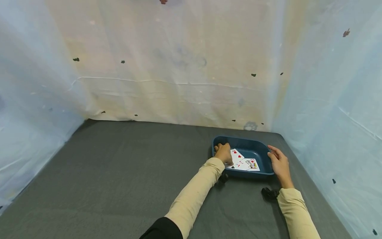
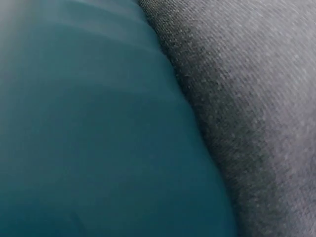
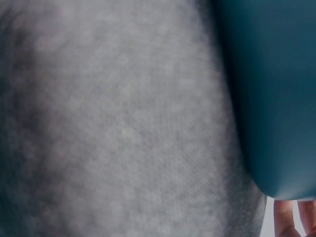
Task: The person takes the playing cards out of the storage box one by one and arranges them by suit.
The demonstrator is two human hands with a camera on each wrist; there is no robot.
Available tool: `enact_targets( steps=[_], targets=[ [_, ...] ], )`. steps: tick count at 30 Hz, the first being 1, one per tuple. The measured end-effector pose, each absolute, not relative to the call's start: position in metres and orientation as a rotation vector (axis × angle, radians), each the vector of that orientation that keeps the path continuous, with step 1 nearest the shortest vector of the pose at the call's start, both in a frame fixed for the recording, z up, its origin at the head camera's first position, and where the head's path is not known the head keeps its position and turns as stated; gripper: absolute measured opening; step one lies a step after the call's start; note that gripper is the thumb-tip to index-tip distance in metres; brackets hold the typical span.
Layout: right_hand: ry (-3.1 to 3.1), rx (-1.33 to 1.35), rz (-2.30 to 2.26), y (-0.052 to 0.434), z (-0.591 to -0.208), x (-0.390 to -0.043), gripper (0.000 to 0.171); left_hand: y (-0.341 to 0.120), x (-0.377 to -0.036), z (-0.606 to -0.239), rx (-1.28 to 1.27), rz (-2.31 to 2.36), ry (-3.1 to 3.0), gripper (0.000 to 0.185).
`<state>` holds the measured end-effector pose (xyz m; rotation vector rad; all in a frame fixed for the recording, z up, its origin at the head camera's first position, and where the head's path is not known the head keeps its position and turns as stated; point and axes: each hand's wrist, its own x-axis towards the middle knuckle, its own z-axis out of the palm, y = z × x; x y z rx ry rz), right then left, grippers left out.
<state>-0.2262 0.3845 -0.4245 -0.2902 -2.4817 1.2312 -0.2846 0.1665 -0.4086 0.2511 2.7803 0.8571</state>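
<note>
A dark blue plastic tray point(image 1: 255, 143) sits on the grey cloth. Several playing cards lie face up in its front left part, among them a card with red hearts point(image 1: 237, 154) and a face card point(image 1: 253, 163). At the tray's left end, my left hand point(image 1: 223, 153) grips the wall with curled fingers, its thumb inside beside the cards; part of the grip is hidden. My right hand point(image 1: 279, 164) holds the right end, thumb at the rim. The right wrist view shows fingertips point(image 3: 284, 217) beyond the tray's lower edge. In the left wrist view the tray wall point(image 2: 98, 123) fills the left side.
Grey cloth point(image 1: 119, 172) covers the table. Pale patterned curtains point(image 1: 179, 59) hang behind and along both sides, the right one point(image 1: 337, 109) near the tray. Small dark devices are at both wrists, the right one point(image 1: 269, 193) just off the tray's front.
</note>
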Motion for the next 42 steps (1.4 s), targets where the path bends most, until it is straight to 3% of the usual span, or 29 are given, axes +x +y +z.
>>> enact_targets(
  steps=[15, 24, 32, 42],
  targets=[
    [-2.468, -0.255, 1.215, 0.381, -0.422, -0.23, 0.04, 0.163, -0.291, -0.41, 0.32, 0.892, 2.787, 0.052],
    [-2.472, -0.255, 1.203, 0.38, -0.421, -0.233, 0.039, 0.16, -0.295, -0.409, 0.381, 1.097, 2.763, 0.023],
    [-2.498, -0.245, 1.215, 0.378, -0.42, -0.234, 0.04, 0.157, -0.293, -0.404, 0.324, 1.256, 2.696, 0.023],
    [-2.474, -0.234, 1.203, 0.378, -0.421, -0.236, 0.039, 0.141, -0.289, -0.389, 0.474, 1.447, 2.606, 0.021]
  ],
)
